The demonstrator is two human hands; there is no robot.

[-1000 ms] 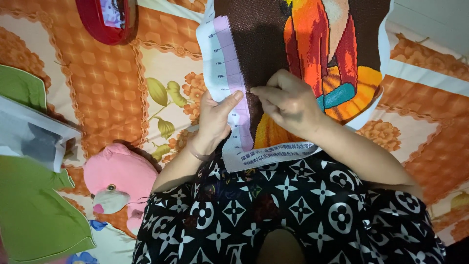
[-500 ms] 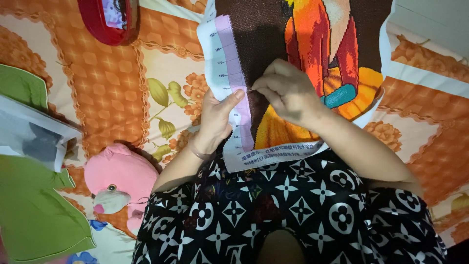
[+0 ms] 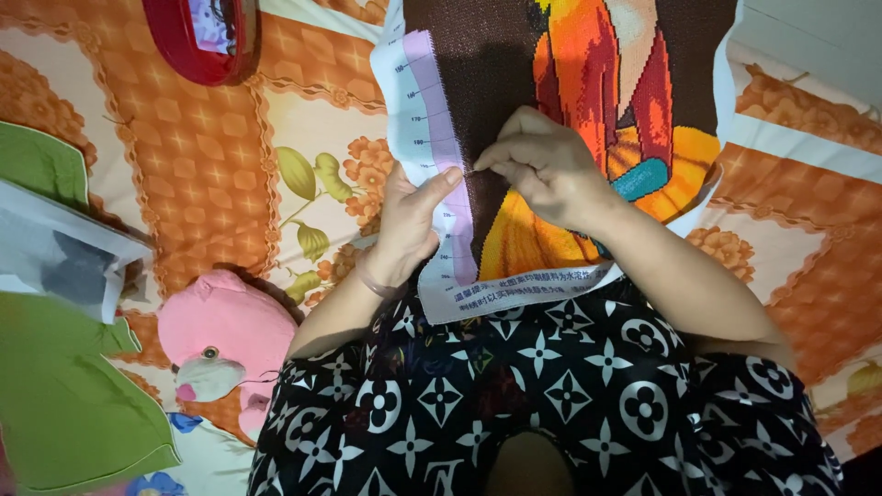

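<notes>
A cross-stitch cloth [image 3: 514, 83] with a brown ground and an orange and red figure lies over my lap. Its left margin is a white and lilac strip with a printed scale. My left hand [image 3: 409, 220] grips that left edge, thumb on top of the strip. My right hand [image 3: 542, 165] rests on the stitched part just right of it, fingertips pinched together at the brown area, apparently on a thin needle that is too small to see clearly. The two hands nearly touch.
An orange patterned bedspread [image 3: 202, 156] lies under everything. A pink plush toy [image 3: 225, 340] sits at my left knee. Green cloth [image 3: 64, 395], a clear plastic bag [image 3: 64, 257] and a red-rimmed object [image 3: 207, 37] are at the left. My black and white patterned clothing [image 3: 551, 395] fills the bottom.
My right hand's pinched fingertips have shifted slightly left toward the left thumb. The left hand keeps its hold on the cloth edge.
</notes>
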